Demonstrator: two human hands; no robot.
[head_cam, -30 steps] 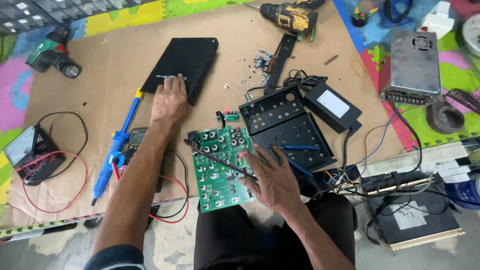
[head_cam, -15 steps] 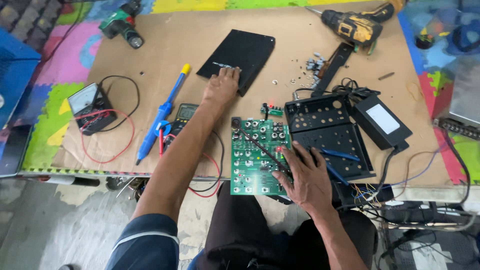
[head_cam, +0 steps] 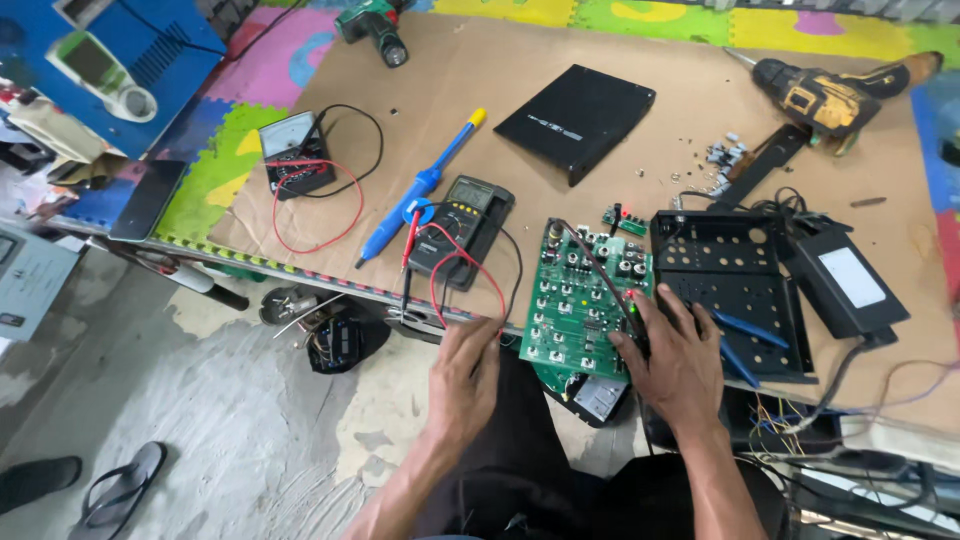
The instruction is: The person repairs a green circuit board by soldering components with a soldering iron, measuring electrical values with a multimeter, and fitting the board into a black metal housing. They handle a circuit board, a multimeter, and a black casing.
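Observation:
A green circuit board (head_cam: 580,300) studded with knobs lies at the front edge of the cardboard-covered table (head_cam: 460,70). My right hand (head_cam: 680,355) rests on the board's right edge, its fingers pinching a thin black probe (head_cam: 600,275) that slants across the board. My left hand (head_cam: 465,370) is at the table's front edge just left of the board, fingers curled beside the red lead (head_cam: 450,280) of a black multimeter (head_cam: 460,225). Whether it grips the lead is hidden.
A black metal chassis (head_cam: 730,270), blue-handled cutters (head_cam: 745,345) and a black adapter (head_cam: 845,280) sit right of the board. Farther off are a flat black box (head_cam: 575,115), blue soldering tool (head_cam: 420,185), analog meter (head_cam: 295,150), yellow drill (head_cam: 830,95) and green drill (head_cam: 375,30). Sandals (head_cam: 120,490) lie on the floor.
My left hand has left the flat black box and drawn back to the table's front edge. My view has swung left and down, showing the floor. The right hand stays on the board.

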